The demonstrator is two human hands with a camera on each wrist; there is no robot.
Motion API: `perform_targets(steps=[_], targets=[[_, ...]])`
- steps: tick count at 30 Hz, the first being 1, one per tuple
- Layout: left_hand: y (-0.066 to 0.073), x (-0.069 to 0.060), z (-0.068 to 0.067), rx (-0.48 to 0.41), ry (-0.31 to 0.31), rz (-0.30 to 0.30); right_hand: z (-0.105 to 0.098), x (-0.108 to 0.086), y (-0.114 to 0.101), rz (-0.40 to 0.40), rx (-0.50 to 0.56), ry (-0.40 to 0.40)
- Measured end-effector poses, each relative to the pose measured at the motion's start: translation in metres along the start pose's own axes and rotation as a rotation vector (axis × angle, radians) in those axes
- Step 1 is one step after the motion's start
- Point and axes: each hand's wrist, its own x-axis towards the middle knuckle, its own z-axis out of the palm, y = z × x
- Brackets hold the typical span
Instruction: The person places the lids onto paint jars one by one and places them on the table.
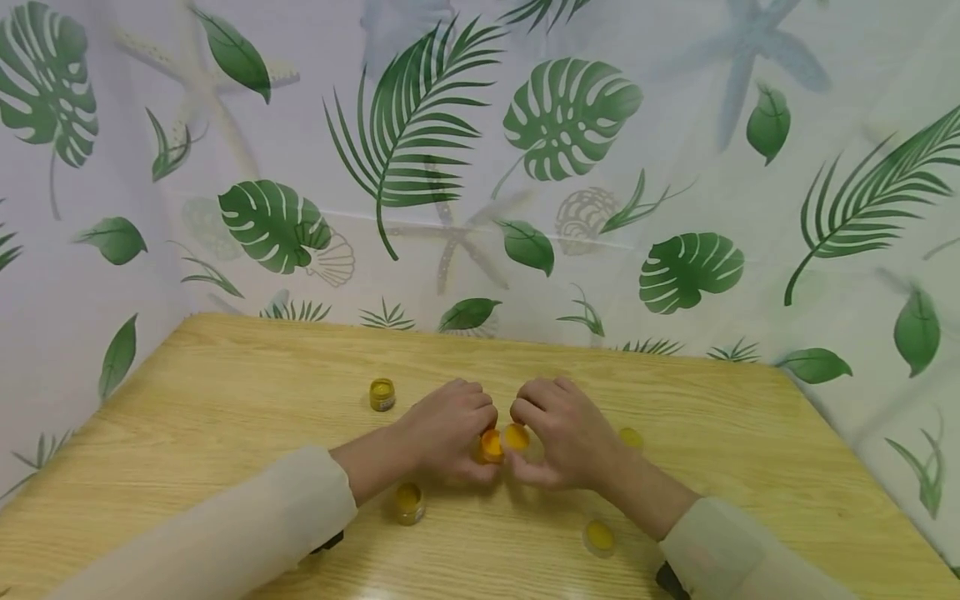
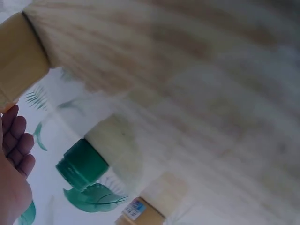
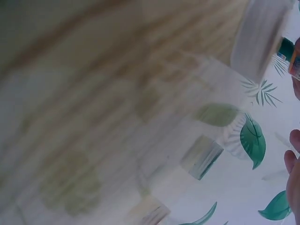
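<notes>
My left hand [image 1: 453, 429] grips a small jar with orange contents [image 1: 492, 447]. Between the thumb and fingers of my right hand [image 1: 566, 433] is a round lid [image 1: 516, 437], yellow-orange inside, held right beside the jar's mouth. The right wrist view catches part of the orange labelled jar [image 3: 295, 65] at its right edge. Below my left forearm stands a yellow jar [image 1: 409, 503]; another small jar [image 1: 382, 394] stands farther back. In the left wrist view I see a green jar [image 2: 83, 162] and a tan jar with a label [image 2: 140, 211].
One loose lid [image 1: 599, 537] lies near my right sleeve, and a second lid [image 1: 631, 437] sits just right of my right hand. Clear rims of lids [image 3: 202, 157] show in the right wrist view. Behind the wooden table [image 1: 247, 375] hangs a leaf-patterned cloth [image 1: 450, 167].
</notes>
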Motion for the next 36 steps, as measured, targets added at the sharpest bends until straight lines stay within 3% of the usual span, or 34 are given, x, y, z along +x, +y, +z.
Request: perform_targets(steps=[18,21,30,36], targets=[[0.018,-0.003,0.003,0.181,0.112,0.008,0.010,0.003,-0.008,-0.117,-0.067,0.059],[0.018,-0.004,0.003,0.169,0.106,-0.005,0.011,0.003,-0.008,-0.108,-0.071,0.054],[0.015,-0.003,0.003,0.015,0.136,-0.102,0.011,0.001,-0.008,-0.035,-0.071,0.019],[0.009,-0.005,0.002,-0.008,0.143,-0.128,0.012,0.003,-0.009,-0.074,-0.130,-0.009]])
